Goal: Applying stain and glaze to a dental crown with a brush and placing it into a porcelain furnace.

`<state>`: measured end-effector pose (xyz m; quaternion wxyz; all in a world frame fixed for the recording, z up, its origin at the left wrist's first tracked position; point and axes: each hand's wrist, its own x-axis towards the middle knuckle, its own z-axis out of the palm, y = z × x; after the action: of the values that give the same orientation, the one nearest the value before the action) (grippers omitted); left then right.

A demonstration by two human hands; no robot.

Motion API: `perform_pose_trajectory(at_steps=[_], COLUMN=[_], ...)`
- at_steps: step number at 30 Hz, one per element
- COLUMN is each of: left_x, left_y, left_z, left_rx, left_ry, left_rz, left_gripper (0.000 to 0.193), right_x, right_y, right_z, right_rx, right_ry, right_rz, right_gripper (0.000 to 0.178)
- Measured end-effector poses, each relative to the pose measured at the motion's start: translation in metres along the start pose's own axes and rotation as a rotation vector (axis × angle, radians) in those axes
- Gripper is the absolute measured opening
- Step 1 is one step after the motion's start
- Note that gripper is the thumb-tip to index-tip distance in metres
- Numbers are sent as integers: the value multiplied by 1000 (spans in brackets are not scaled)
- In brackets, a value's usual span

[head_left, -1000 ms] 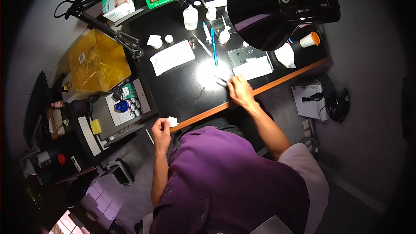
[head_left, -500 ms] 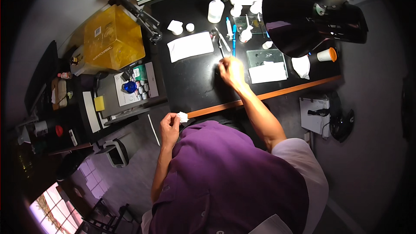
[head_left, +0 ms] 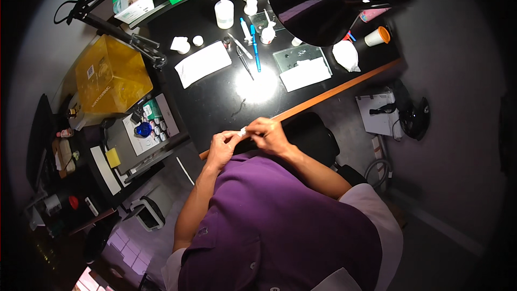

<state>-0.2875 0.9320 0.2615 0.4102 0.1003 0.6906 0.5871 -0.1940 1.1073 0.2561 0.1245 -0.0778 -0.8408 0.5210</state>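
Note:
In front of my body, at the table's near edge, both hands meet around a small crumpled piece of white tissue [head_left: 243,131]. My left hand [head_left: 222,148] pinches it between thumb and fingertips. My right hand [head_left: 269,136] has its fingers closed at the tissue's other side; whether it grips anything else is hidden. Beyond the hands, tweezers [head_left: 245,63], a white-handled knife [head_left: 240,46], a blue pen [head_left: 255,48] and a syringe [head_left: 245,30] lie on the black table [head_left: 207,116].
A white folded cloth [head_left: 203,63] lies left of the tools. Further back stands a white bottle [head_left: 224,13]. To the right are a glass plate [head_left: 291,57] with white paper [head_left: 306,74], a white bundle [head_left: 346,55] and an orange-lidded cup [head_left: 377,36]. A black lamp [head_left: 334,5] overhangs the back right.
My right hand has drawn back from beside the tweezers to the tissue. The left hand has moved slightly right and forward with the tissue. The view has shifted, and the tweezers still lie on the table.

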Motion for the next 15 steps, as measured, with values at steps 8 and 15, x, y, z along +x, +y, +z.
perform_pose_trajectory(at_steps=[8, 15], left_x=[-14, -46], left_y=[-10, -33], left_z=[-12, -48], left_rx=[-80, -116], left_ry=[-76, 87], left_rz=[-68, -115], left_gripper=[25, 23], right_x=[-7, 3], right_y=[151, 138], right_z=[-164, -100], right_rx=[-701, -796], right_ry=[919, 765], right_rz=[496, 305], right_gripper=[8, 10])
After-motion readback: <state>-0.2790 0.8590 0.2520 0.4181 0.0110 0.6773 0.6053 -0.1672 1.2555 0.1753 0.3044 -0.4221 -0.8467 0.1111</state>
